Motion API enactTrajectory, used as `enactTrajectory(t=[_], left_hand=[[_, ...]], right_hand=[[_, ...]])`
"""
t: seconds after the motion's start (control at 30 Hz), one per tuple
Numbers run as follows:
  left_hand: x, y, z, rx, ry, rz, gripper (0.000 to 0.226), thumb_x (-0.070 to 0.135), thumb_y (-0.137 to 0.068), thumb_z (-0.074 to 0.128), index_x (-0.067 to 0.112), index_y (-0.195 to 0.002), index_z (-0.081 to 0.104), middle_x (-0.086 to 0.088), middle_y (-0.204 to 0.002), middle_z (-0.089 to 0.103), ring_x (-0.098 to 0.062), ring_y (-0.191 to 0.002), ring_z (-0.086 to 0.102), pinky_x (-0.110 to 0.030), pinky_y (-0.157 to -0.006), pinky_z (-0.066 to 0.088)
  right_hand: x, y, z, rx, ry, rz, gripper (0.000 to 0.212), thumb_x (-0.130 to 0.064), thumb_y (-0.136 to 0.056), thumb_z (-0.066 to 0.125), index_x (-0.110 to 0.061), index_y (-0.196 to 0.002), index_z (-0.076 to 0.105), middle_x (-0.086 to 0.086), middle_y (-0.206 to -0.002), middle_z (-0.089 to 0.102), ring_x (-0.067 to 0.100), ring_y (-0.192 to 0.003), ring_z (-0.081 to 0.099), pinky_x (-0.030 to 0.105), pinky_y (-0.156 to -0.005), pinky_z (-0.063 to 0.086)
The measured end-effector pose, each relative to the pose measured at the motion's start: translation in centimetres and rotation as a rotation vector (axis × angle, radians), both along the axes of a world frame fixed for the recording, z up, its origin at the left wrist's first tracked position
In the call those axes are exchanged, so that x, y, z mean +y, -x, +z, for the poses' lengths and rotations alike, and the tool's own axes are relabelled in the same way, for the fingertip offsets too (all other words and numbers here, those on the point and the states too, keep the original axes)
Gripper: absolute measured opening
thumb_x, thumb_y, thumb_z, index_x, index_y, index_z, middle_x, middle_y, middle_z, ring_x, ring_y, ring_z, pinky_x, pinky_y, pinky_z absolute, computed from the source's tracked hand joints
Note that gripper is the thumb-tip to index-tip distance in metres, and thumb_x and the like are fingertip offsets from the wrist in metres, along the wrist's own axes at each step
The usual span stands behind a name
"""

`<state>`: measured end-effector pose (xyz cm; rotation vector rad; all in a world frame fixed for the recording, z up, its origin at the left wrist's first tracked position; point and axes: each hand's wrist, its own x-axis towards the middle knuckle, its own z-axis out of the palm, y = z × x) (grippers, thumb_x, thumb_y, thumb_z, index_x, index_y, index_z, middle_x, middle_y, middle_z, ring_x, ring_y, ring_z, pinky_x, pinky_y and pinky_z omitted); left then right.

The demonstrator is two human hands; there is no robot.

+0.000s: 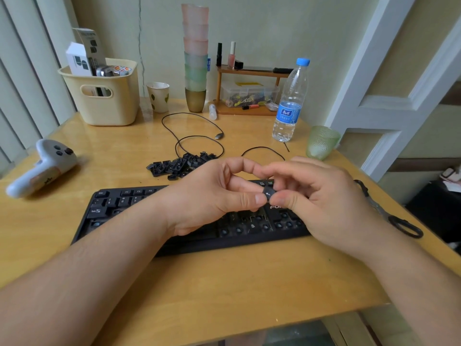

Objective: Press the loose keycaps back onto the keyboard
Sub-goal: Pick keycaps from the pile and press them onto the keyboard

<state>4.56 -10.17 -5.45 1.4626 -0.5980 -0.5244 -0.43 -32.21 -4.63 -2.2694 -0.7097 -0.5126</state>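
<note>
A single black keycap (269, 194), marked with a white left-pointing arrow, is pinched between the fingertips of the left hand (214, 196) and the right hand (321, 196). Both hands are closed on it, thumbs and forefingers curled round its edges, and it is held in the air above the black keyboard (104, 208). Directly beneath the hands, many switch sockets are seen bare; to the left of the left hand, a few rows of caps are already seated. Beyond the left hand's knuckles, the heap of loose keycaps (179, 164) lies on the wooden table (224, 283), near the loops of a black cable (194, 136).

Risks, as judged from this position: the cap may be slipped from the shared pinch and dropped among the open sockets; it may be pressed down tilted or turned the wrong way, so that the stem is bent or fails to click home; it may be seated in a socket that belongs to another key, since the bare positions look alike.

Legible writing: "Esc" and function-key labels on the upper left row; the letters "FO" on the keyboard body just below the right thumb, the remainder being covered. The blue label of the water bottle (290, 103), well beyond the right hand, bears characters too small to be read.
</note>
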Motion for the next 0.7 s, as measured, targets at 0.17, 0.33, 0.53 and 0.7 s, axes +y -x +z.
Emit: enactTrajectory(t=[0.17, 0.33, 0.53, 0.7], left_hand=[[0.0, -0.1, 0.1, 0.000, -0.001, 0.056, 0.046, 0.007, -0.082, 0.078, 0.013, -0.124, 0.060, -0.010, -0.092, 0.078, -0.014, -0.080, 0.069, -0.026, -0.084, 0.055], [-0.1, 0.0, 0.1, -0.034, -0.030, 0.040, 0.048, 0.008, -0.081, 0.080, 0.017, -0.123, 0.060, -0.011, -0.094, 0.079, -0.012, -0.084, 0.070, -0.024, -0.083, 0.053], [-0.3, 0.3, -0.2, -0.409, -0.340, 0.019, 0.049, 0.022, -0.083, 0.086, 0.029, -0.122, 0.058, 0.009, -0.094, 0.079, -0.006, -0.084, 0.071, -0.019, -0.084, 0.053], [-0.2, 0.0, -1.1, -0.925, -0.681, 0.119, 0.027, 0.045, -0.091, 0.074, 0.043, -0.118, 0.068, 0.018, -0.097, 0.062, -0.001, -0.098, 0.054, -0.018, -0.083, 0.043]], right_hand=[[0.2, 0.4, -0.1, -0.114, -0.041, -0.088, 0.013, -0.013, -0.082, 0.084, -0.018, -0.093, 0.080, -0.014, -0.089, 0.070, 0.016, -0.081, 0.066, 0.029, -0.069, 0.052], [-0.4, 0.7, 0.5, -0.108, 0.088, -0.096, 0.021, -0.014, -0.079, 0.089, -0.018, -0.098, 0.081, -0.012, -0.094, 0.071, 0.015, -0.076, 0.065, 0.030, -0.066, 0.053], [-1.7, 0.6, 2.0, -0.100, 0.281, -0.143, 0.022, -0.040, -0.085, 0.076, -0.031, -0.105, 0.082, -0.020, -0.096, 0.070, 0.003, -0.087, 0.066, 0.028, -0.076, 0.052], [-4.5, 0.1, 1.8, 0.253, 0.439, -0.255, 0.023, -0.047, -0.083, 0.078, -0.044, -0.106, 0.079, -0.023, -0.097, 0.063, -0.006, -0.094, 0.054, 0.009, -0.074, 0.035]])
